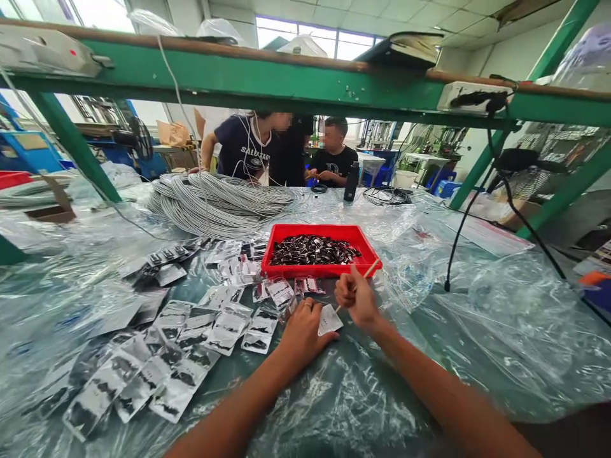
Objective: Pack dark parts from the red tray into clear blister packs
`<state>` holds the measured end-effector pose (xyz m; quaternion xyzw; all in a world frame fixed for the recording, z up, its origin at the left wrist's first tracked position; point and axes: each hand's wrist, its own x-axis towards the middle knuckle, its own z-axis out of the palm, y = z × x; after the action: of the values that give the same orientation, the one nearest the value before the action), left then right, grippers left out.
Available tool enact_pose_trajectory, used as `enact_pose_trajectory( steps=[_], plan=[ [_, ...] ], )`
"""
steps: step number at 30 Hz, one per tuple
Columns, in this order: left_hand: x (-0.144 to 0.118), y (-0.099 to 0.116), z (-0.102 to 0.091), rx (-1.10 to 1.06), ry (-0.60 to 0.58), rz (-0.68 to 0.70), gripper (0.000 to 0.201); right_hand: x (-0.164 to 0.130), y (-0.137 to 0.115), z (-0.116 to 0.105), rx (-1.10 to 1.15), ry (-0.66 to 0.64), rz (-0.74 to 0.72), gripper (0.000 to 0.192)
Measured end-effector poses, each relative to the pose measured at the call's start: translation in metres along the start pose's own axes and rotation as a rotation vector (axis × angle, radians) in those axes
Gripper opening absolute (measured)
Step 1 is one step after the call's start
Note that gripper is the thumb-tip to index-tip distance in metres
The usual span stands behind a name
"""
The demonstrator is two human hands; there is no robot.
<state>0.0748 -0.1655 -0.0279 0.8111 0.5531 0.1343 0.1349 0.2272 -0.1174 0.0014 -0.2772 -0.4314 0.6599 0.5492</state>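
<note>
Our left hand [300, 331] pinches a small packet [329, 319] flat to steady its mouth, while our right hand [357, 298] grips a thin stick [370, 270], beside the red tray [286, 236].

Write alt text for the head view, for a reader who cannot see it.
The left hand holds a small clear plastic packet while the right hand grips a thin wooden stick, beside a red plastic tray of dark parts.

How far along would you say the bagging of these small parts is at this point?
Done: many filled bags lie in rows on the table. In hand: the left hand holds one small bag, the right hand a thin stick. Left: the red tray still holds plenty of dark parts.
</note>
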Motion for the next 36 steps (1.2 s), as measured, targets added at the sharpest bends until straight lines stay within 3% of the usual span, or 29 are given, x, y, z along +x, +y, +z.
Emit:
enact_pose_trajectory(
  steps=[4, 11, 17, 23, 26, 29, 31, 36],
  plan=[
    [0.000, 0.002, 0.003, -0.023, 0.006, -0.019, 0.053, 0.014, 0.018, 0.013, 0.030, 0.064, -0.065, 0.063],
    [0.001, 0.001, 0.006, -0.061, 0.039, -0.022, 0.051, 0.013, 0.034, 0.012, 0.001, 0.082, -0.127, 0.060],
    [0.001, -0.002, 0.009, -0.029, 0.080, -0.009, 0.036, 0.003, 0.044, 0.013, -0.149, 0.034, -0.010, 0.061],
    [-0.002, 0.002, 0.000, 0.016, 0.022, -0.016, 0.044, -0.016, 0.022, 0.009, -0.241, -0.120, 0.195, 0.055],
    [-0.008, -0.001, -0.009, 0.019, 0.000, -0.017, 0.060, -0.013, 0.011, 0.008, -0.113, -0.046, 0.103, 0.055],
    [-0.012, -0.006, -0.015, 0.031, -0.057, -0.035, 0.048, -0.004, 0.010, 0.013, 0.014, 0.007, -0.014, 0.055],
    [-0.012, -0.009, -0.014, -0.006, -0.071, -0.040, 0.040, 0.001, 0.016, 0.018, 0.032, -0.010, -0.017, 0.055],
    [-0.008, -0.014, -0.005, -0.203, -0.044, -0.043, 0.051, 0.011, 0.041, 0.030, -0.035, 0.018, -0.002, 0.056]
  ],
)
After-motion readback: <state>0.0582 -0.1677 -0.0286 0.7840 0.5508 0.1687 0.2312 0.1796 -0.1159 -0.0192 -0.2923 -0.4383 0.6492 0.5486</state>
